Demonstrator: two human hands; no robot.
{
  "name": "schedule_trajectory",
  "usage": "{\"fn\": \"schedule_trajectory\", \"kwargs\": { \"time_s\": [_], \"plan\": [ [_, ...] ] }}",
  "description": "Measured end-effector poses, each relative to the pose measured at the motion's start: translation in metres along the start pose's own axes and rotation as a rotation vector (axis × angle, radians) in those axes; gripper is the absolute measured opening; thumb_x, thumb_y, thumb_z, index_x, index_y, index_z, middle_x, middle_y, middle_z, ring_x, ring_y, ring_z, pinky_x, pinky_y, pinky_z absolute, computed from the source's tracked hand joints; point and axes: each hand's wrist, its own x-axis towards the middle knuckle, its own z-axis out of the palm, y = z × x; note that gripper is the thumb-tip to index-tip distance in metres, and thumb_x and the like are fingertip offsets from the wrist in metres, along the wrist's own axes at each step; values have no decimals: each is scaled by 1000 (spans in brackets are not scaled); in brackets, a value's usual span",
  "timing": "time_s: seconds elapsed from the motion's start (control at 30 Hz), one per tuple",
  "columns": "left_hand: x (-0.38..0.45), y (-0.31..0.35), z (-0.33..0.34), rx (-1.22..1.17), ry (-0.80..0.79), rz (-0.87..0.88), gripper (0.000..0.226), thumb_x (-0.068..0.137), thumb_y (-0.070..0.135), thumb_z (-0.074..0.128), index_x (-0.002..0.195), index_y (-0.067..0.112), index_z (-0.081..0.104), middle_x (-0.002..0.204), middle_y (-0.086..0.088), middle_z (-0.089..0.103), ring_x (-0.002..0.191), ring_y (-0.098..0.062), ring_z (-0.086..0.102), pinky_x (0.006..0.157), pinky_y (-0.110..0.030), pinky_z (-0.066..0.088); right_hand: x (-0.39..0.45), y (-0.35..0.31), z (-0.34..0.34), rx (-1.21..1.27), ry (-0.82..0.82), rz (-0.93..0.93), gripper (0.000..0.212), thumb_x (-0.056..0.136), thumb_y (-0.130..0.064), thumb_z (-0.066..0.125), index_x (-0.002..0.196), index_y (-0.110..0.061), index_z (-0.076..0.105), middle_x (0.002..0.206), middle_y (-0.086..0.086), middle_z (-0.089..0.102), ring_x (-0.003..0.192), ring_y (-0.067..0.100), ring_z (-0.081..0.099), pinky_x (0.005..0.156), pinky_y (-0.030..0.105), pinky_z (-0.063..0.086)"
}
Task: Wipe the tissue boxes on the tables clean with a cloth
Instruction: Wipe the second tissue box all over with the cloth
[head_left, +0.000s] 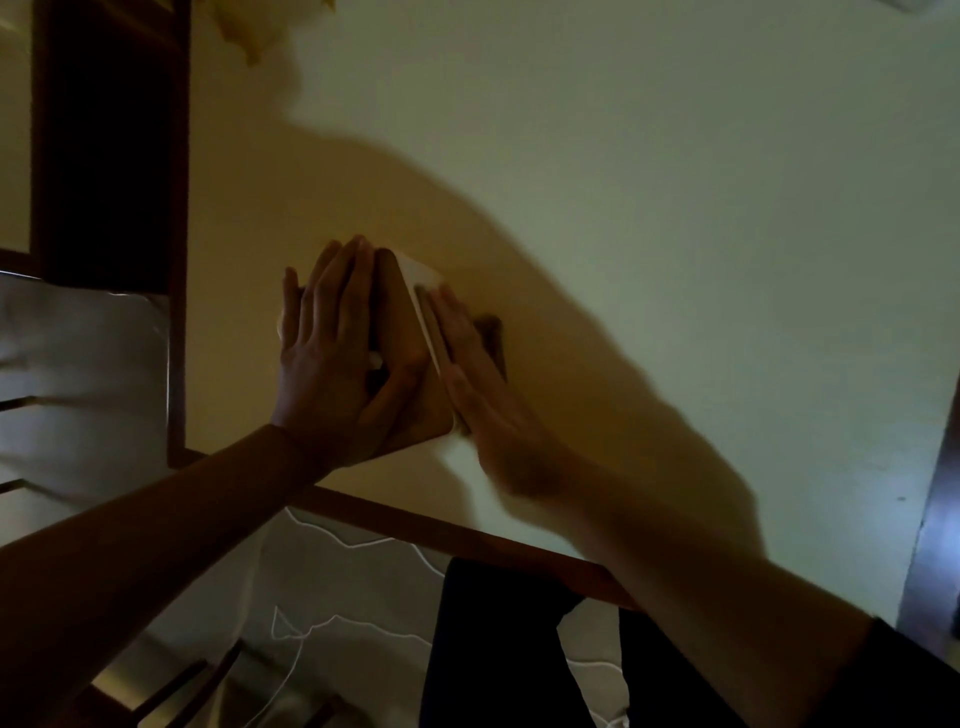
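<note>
Pale table (675, 208) with dark wooden edge, tissue box (410, 353) directly on it.

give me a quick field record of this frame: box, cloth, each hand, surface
box: tissue box, pale, on the table near its front edge
cloth: dark cloth, mostly hidden under the right hand, against the box's right side
left hand: left hand flat on the box's top, fingers straight, steadying
right hand: right hand pressing the cloth, fingers straight, motion-blurred
surface: light table with dark wood rim

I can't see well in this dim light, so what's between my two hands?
In the head view, the tissue box stands between your left hand and right hand.
</note>
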Motion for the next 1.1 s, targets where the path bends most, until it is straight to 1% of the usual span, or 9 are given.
{"fn": "schedule_trajectory", "kwargs": {
  "time_s": [0.17,0.33,0.5,0.57,0.63,0.73,0.83,1.0,1.1],
  "plan": [
    [-1,0,-2,3,-41,6,92,101,66,31,163,-2,18,170,-17,20,159,-35,14,125,-67,6,-1,10,-2,-43,-28,54,56,114,-22,23,168,-18,8,177,-5,-2,163,11,-5,131,57,6],
    [-1,2,-1,22,-61,1,93,101,65,33,162,-3,18,170,-18,19,160,-35,13,125,-66,6,73,2,-10,-132,-4,-8,53,116,-22,26,166,-16,10,174,-4,2,155,-9,-10,132,32,-4],
    [0,-3,-10,18,-118,-27,92,96,65,41,165,10,17,174,-8,12,162,-28,2,123,-70,-4,88,2,-7,-53,-8,-20,48,113,-37,27,156,-53,12,172,-14,4,163,12,-4,132,53,4],
    [-6,16,-13,-80,-33,-224,90,93,66,45,166,22,17,175,0,4,161,-24,-6,125,-63,-11,85,-1,-8,-29,-9,0,50,114,-37,29,157,-53,11,172,-17,4,162,8,-2,133,50,5],
    [-11,46,-12,-215,75,-586,100,90,71,47,167,27,1,175,2,-7,160,-25,-12,125,-57,-12,87,-1,-9,-32,1,39,59,112,-38,29,167,-32,8,176,-8,2,162,6,-2,133,47,6],
    [5,77,-1,-357,50,-1101,124,86,83,51,163,18,-21,172,-5,-22,159,-28,-19,126,-55,-14,89,1,-12,-78,-29,45,64,111,-39,29,168,-19,6,177,0,1,162,9,-2,133,45,5],
    [28,79,12,-467,73,-1351,125,88,79,53,162,10,-22,172,-11,-20,159,-28,-17,126,-54,-14,90,1,-12,-103,-50,34,65,111,-41,29,168,-18,6,177,1,1,163,10,-2,133,47,5],
    [20,73,23,-354,262,-1253,106,95,79,41,166,14,-4,174,-8,1,161,-27,-2,128,-55,-7,86,2,-13,-148,-61,9,60,113,-27,29,167,-11,9,177,5,1,163,12,-3,132,32,2],
    [7,63,19,-260,237,-1069,98,96,74,42,166,17,4,172,-10,12,159,-31,8,129,-53,0,74,-1,-15,-102,-52,-26,52,114,-24,28,163,-30,13,176,-2,3,163,11,-3,133,40,1]
  ]
}}
